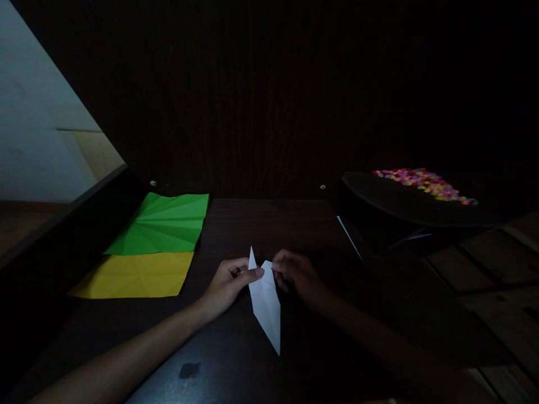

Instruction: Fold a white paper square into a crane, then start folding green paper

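Observation:
A folded white origami paper is held above the dark tabletop, one sharp point upward and a longer point toward me. My left hand grips its left side, thumb lying across the front and fingers behind. At the upper right edge, my right hand pinches the paper near a short folded tip. Some of the right fingers are curled and dim in the shadow. To the left of my hands lie a creased green sheet and a yellow sheet, the green partly overlapping the yellow.
A dark wooden panel rises behind the tabletop. On the left runs a raised dark side board. A dark curved surface at right bears a strip of small colourful pieces. Wooden slats show lower right.

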A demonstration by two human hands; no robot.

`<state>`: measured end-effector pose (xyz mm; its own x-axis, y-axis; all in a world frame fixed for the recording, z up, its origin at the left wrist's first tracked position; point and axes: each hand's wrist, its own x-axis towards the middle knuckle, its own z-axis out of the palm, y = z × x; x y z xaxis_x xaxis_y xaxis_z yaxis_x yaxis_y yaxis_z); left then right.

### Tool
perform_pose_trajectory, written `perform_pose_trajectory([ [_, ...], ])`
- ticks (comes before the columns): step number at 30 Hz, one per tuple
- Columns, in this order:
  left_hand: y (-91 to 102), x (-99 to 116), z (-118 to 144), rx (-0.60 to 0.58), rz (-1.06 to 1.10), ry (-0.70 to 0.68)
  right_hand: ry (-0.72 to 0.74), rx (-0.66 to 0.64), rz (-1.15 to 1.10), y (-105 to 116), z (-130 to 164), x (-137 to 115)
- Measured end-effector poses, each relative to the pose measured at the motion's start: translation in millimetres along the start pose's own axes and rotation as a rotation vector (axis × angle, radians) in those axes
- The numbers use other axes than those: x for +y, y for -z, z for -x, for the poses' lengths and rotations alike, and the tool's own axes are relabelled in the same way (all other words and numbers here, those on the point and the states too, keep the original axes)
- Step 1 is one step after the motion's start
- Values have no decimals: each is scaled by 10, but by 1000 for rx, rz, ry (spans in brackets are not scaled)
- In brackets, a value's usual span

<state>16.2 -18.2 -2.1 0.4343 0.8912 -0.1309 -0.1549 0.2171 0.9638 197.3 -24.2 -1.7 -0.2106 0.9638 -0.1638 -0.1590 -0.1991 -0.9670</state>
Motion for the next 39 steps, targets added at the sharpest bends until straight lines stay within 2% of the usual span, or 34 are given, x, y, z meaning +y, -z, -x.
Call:
perform_pose_trajectory([
  [10,11,38,15,-20,3,58,0,-65,82,-6,18,-11],
  [20,-15,29,22,-55,30,104,4,-115,63,11,32,-28],
  [39,-27,56,24,-90,-54,44,57,-151,201,55,27,-11],
])
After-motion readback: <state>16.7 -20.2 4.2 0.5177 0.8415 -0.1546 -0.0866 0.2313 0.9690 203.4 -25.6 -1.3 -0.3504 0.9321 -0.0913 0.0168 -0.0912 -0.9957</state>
